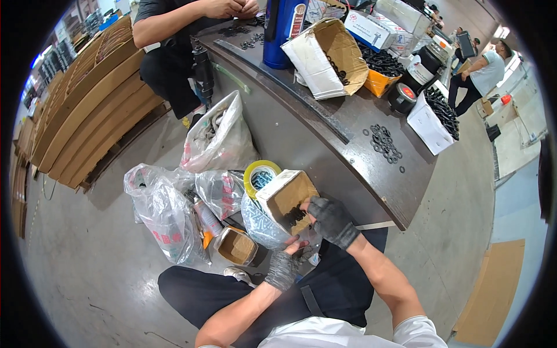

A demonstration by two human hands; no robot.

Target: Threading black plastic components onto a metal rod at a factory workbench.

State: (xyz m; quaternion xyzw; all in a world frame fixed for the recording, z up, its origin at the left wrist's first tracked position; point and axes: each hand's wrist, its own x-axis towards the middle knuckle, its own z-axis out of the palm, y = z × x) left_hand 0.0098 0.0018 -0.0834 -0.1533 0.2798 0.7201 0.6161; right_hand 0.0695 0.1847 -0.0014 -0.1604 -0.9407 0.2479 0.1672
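Observation:
A small white-and-brown cardboard box (pixel 277 193) is tilted toward me above the bags, with black ring-like parts (pixel 294 216) at its lower end. My right hand (pixel 332 221), in a dark grey fingerless glove, reaches to the box's right side, its bent fingers at the black parts. What those fingertips hold is hidden. My left hand (pixel 284 268), gloved too, is at the box's lower edge with its fingers curled against it. Behind the box sit a roll of yellow tape (pixel 250 184) and a clear bag of screws (pixel 261 220).
On the dark table (pixel 371 188) lie loose black rings (pixel 384 144), near an open carton (pixel 325 61), a blue bottle (pixel 283 35) and a white box of black parts (pixel 432 124). Plastic bags (pixel 162 214) and a small empty carton (pixel 238 246) are on the floor. A co-worker's hands (pixel 232 8) are across the table.

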